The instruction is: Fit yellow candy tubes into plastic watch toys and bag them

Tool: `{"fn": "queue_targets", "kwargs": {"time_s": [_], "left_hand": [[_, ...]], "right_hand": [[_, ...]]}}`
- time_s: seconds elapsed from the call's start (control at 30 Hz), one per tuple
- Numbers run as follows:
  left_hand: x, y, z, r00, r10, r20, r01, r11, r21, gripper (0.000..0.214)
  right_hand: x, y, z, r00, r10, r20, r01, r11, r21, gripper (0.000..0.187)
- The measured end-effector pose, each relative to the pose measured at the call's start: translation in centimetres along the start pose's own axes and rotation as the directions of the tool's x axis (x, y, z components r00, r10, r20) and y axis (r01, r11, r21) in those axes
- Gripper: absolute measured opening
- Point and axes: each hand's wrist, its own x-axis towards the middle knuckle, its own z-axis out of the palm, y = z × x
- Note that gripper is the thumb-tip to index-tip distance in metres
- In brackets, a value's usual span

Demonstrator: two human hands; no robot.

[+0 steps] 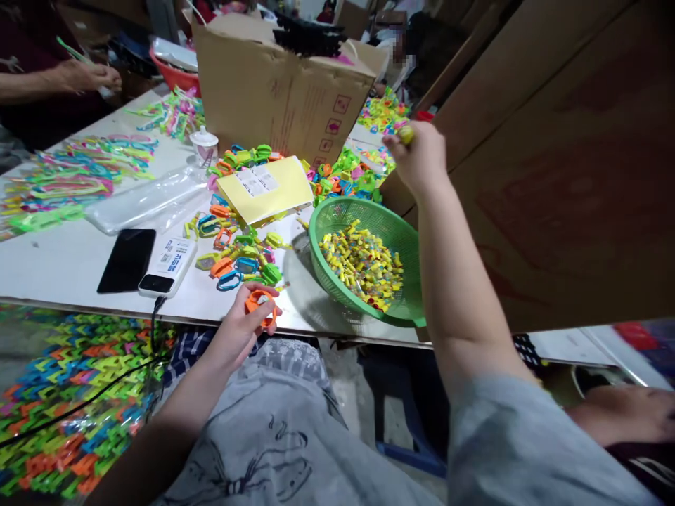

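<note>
My left hand [252,323] is closed around an orange plastic toy piece [259,305], ring-shaped with an opening in the middle, at the table's front edge. My right hand [423,156] is raised beyond the basket, in front of the large carton, with a small yellow item [406,134] pinched in its fingers; its exact kind is unclear. Below my right forearm stands a green mesh basket [330,277] holding many small yellow wrapped pieces [363,263]. Near my left hand lies a loose pile of colourful plastic toy pieces [245,266], in orange, blue, green and yellow.
A yellow card [268,188] rests on the pile before a cardboard box [279,91]. Leftward are a phone [126,261], a white power bank [169,266] with a cable, plastic bags [148,200] and a lidded cup [204,146]. A large carton [569,169] walls the right. Another person's hands [87,76] work at upper left.
</note>
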Motion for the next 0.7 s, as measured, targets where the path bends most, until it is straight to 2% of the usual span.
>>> {"fn": "queue_targets", "kwargs": {"time_s": [0.07, 0.1, 0.13, 0.17, 0.23, 0.3, 0.33, 0.43, 0.53, 0.63, 0.7], "left_hand": [[-0.3, 0.2, -0.2, 1.0, 0.023, 0.006, -0.023, 0.999, 0.024, 0.041], [-0.4, 0.3, -0.3, 1.0, 0.026, 0.016, -0.027, 0.999, 0.034, 0.039], [-0.6, 0.4, -0.5, 0.999, 0.026, 0.028, -0.027, 0.999, 0.046, 0.038], [-0.7, 0.6, -0.7, 0.999, 0.023, 0.038, -0.025, 0.998, 0.059, 0.037], [-0.8, 0.8, -1.1, 0.999, 0.022, 0.043, -0.027, 0.995, 0.099, 0.037], [-0.8, 0.9, -1.5, 0.999, 0.027, 0.04, -0.034, 0.982, 0.183, 0.035], [-0.8, 1.0, -1.7, 0.998, 0.03, 0.051, -0.041, 0.971, 0.237, 0.032], [-0.6, 1.3, -2.0, 0.995, 0.04, 0.091, -0.072, 0.917, 0.393, 0.026], [-0.6, 1.6, -2.0, 0.991, 0.073, 0.115, -0.12, 0.866, 0.486, 0.023], [-0.7, 1.9, -2.0, 0.985, 0.069, 0.16, -0.146, 0.828, 0.541, 0.018], [-0.8, 2.0, -1.9, 0.984, 0.067, 0.166, -0.147, 0.835, 0.531, 0.015]], "right_hand": [[-3.1, -2.0, -0.9, 0.999, -0.018, -0.034, 0.026, 0.971, 0.238, 0.024], [-5.5, -3.0, -1.3, 0.999, -0.042, -0.002, 0.039, 0.932, 0.36, 0.026], [-8.1, -4.1, -1.5, 0.992, -0.092, 0.09, 0.04, 0.885, 0.463, 0.029], [-10.8, -5.1, -1.7, 0.963, -0.154, 0.22, 0.003, 0.826, 0.563, 0.032], [-15.8, -6.8, -1.8, 0.875, -0.227, 0.427, -0.159, 0.699, 0.697, 0.028], [-19.4, -8.4, -1.5, 0.802, -0.265, 0.535, -0.32, 0.566, 0.76, 0.025], [-20.7, -9.0, -1.2, 0.784, -0.263, 0.562, -0.386, 0.503, 0.774, 0.025], [-22.7, -10.6, -0.1, 0.766, -0.167, 0.621, -0.548, 0.335, 0.766, 0.029], [-23.5, -11.2, 1.3, 0.71, -0.081, 0.7, -0.688, 0.135, 0.713, 0.033], [-24.3, -11.4, 2.6, 0.644, -0.084, 0.76, -0.765, -0.066, 0.641, 0.035], [-24.7, -11.6, 3.1, 0.625, -0.098, 0.775, -0.779, -0.157, 0.608, 0.035]]}}
